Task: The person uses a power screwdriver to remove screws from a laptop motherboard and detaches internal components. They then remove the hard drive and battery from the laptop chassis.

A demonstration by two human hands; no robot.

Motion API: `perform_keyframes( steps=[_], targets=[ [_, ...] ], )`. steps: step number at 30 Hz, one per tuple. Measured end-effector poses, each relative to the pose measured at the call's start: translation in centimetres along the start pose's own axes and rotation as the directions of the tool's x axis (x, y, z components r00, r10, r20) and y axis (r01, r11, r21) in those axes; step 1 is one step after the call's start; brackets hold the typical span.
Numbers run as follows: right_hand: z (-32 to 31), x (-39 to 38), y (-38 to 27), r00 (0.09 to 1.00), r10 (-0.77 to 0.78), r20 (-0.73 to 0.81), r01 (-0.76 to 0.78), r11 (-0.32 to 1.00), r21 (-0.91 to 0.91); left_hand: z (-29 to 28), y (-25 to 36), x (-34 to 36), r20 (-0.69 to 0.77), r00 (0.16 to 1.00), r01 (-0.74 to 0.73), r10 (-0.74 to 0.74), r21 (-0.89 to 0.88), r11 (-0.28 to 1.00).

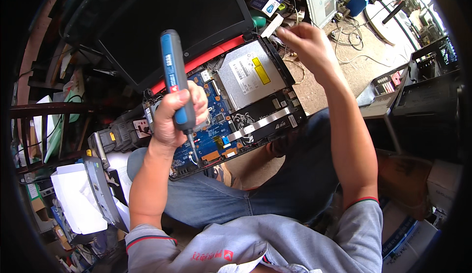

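Observation:
My left hand [172, 118] is wrapped round a blue and grey electric screwdriver [173, 71]. The bit points down at the front left corner of an opened laptop [231, 147] lying across my lap. Inside it show a blue circuit board [212, 113], a silver optical drive [251, 74] and a silver ribbon cable [263, 123] over a black drive area. Whether the bit sits in a screw is too small to tell. My right hand [310, 47] is raised past the laptop's far right corner, thumb and fingers drawn together. Anything between those fingertips cannot be made out.
A dark laptop screen [179, 25] with a red hinge edge stands behind the laptop base. Loose cables [351, 34] lie on the floor at the far right. White papers [78, 199] and stacked parts are at my left. A dark computer case [418, 96] stands at right.

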State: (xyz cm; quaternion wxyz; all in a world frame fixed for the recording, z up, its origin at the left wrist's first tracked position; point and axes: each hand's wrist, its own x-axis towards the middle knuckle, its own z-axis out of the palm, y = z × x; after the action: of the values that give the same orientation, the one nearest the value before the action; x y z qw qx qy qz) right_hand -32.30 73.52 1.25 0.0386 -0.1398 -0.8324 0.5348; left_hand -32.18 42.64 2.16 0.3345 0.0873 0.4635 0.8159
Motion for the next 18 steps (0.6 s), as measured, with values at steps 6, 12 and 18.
perform_keyframes(
  steps=[6, 12, 18],
  targets=[
    [1.1, -1.3, 4.1, 0.932, 0.235, 0.277, -0.293, 0.937, 0.189, -1.9, -1.1, 0.9, -0.020, 0.999, -0.037, 0.036, -0.079, 0.996],
    [2.3, -0.8, 5.5, 0.919, 0.327, 0.219, -0.378, 0.888, 0.262, -2.7, -1.8, 0.9, -0.029, 1.000, 0.000, -0.001, -0.041, 0.999],
    [1.9, -1.3, 5.6, 0.970, 0.203, -0.133, -0.180, 0.969, 0.168, -2.6, -1.6, 0.9, -0.035, 0.999, 0.030, -0.031, -0.023, 0.999]
  ],
)
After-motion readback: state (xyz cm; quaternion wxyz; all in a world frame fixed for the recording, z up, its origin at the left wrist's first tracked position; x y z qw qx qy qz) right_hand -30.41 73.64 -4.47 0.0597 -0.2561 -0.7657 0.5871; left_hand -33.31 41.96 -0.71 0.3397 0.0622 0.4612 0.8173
